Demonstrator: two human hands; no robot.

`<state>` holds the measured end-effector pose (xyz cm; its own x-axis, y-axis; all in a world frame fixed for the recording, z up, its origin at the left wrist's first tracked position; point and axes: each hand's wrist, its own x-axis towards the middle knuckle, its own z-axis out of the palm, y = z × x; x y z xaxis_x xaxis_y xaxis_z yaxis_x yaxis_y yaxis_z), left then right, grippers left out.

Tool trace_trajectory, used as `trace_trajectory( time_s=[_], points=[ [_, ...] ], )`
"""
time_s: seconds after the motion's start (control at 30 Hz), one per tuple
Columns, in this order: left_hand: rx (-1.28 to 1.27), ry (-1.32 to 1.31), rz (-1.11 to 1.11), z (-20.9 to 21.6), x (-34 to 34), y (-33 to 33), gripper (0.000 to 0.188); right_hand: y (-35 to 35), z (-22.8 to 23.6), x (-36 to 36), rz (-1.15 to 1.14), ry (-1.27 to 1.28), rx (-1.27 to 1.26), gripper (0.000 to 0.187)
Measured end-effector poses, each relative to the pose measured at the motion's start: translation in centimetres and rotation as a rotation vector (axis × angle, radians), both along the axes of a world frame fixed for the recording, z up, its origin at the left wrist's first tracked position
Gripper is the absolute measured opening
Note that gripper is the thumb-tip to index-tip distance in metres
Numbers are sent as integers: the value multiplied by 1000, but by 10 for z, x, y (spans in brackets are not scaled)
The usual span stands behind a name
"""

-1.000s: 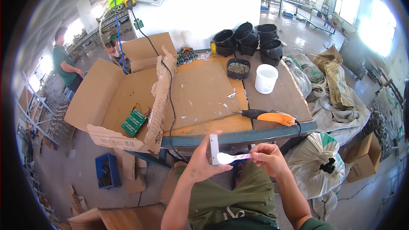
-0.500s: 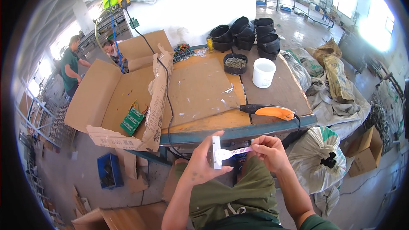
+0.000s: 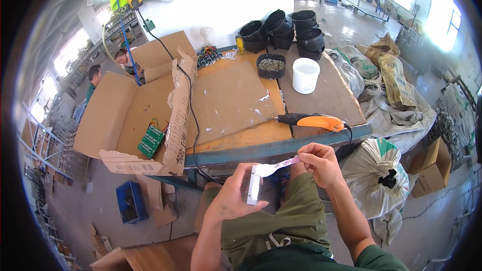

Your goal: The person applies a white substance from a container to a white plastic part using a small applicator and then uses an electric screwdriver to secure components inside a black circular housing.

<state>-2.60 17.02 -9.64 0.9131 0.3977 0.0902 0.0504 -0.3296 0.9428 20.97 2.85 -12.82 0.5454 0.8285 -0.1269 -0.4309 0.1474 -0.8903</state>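
Over my lap, my left hand (image 3: 232,193) grips a small silver rectangular block (image 3: 252,196) by its sides, thumb at the near end. White paste coats part of the block's upward face. In my right hand (image 3: 321,164) a slim spatula (image 3: 284,163) with purplish marks on its handle is pinched between thumb and fingers. Its wide end, covered with white paste, touches the far end of the block. On the bench just beyond my hands lies an orange-and-black corded hand tool (image 3: 321,122).
A torn cardboard box (image 3: 113,105) holding green boards (image 3: 151,141) stands at the bench's left. A white bucket (image 3: 305,76), a black tub of small parts (image 3: 271,66) and stacked black pots (image 3: 307,35) are farther back. Sacks (image 3: 374,175) crowd the right. Two people are beyond the box.
The spatula's pasted end has shifted from the middle of the block to its far end. My right hand has moved slightly up and away. The person at far left has sunk lower behind the box.
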Motion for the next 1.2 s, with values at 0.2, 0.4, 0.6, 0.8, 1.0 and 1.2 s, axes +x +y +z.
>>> trace_trajectory(
  time_s=[0.2,0.4,0.6,0.8,1.0,1.2],
  points=[
    [-29,-1,21,-5,0,1,80,-1,-1,-2,13,24,-36,4],
    [-39,-9,161,-17,5,-3,83,-10,-25,-25,67,267,-47,8],
    [-124,-82,159,-18,8,-2,84,-24,-22,-29,93,252,9,6],
    [-134,-103,117,-19,7,-2,84,-10,-15,-28,109,130,54,3],
    [-136,-141,133,-17,7,-5,84,-8,-21,-30,65,118,19,2],
    [-210,-169,108,-28,8,-6,81,-11,-18,-15,54,202,50,3]
  ],
)
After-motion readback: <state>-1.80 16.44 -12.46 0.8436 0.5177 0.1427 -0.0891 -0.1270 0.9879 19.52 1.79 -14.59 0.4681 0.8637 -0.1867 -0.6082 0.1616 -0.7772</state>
